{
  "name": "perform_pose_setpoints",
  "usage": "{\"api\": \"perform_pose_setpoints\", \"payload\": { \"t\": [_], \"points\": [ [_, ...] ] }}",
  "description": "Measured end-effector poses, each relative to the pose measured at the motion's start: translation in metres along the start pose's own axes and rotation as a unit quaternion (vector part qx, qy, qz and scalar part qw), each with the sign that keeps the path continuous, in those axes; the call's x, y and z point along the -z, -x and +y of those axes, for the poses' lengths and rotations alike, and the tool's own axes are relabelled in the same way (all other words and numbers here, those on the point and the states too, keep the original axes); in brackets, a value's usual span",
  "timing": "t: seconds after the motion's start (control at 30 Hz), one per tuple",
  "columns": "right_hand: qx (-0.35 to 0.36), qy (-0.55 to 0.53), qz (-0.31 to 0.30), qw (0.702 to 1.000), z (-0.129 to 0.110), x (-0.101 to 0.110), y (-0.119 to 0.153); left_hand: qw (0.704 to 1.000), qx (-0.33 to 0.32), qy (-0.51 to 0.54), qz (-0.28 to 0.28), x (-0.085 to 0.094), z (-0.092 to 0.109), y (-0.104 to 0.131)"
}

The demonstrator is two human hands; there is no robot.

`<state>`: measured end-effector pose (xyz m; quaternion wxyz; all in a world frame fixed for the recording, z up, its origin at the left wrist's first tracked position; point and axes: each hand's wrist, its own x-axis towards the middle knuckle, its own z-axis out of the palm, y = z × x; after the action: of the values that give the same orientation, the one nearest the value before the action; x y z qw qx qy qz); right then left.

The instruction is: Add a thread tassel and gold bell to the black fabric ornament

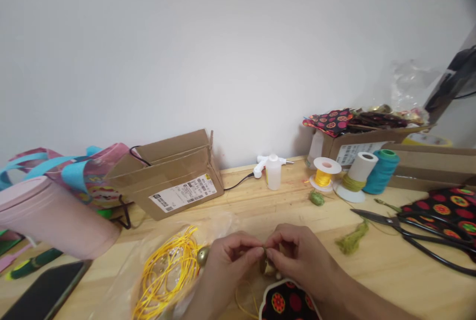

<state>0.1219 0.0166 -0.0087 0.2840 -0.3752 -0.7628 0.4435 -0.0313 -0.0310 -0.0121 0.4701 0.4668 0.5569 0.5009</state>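
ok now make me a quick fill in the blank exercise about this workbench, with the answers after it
1. The tangled cord bundle beside the left hand is ____.
2. The tassel right of the right hand is ____.
3. A pair of ____ lies beside this tassel, black handles near the picture's right edge.
4. In the picture, the phone lies to the ____ of the cord bundle.

Missing words: yellow; green; scissors; left.

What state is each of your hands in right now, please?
Left hand: closed in a fingertip pinch; what it holds is too small to tell.
Right hand: likewise pinched closed, by a shiny gold-coloured piece; its hold is unclear.
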Motion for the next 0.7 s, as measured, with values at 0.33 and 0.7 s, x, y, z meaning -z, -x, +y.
{"api": "perform_pose_setpoints", "payload": {
  "t": [0.33, 0.7],
  "points": [
    [0.132, 0.128, 0.049, 0.982, -0.005, 0.010, 0.001, 0.996, 0.041, 0.071, -0.018, -0.004, 0.003, -0.001],
    [0.252, 0.154, 0.067, 0.953, -0.005, 0.017, -0.002, 0.993, 0.084, 0.083, -0.004, -0.009, 0.010, -0.001]
  ]
}}
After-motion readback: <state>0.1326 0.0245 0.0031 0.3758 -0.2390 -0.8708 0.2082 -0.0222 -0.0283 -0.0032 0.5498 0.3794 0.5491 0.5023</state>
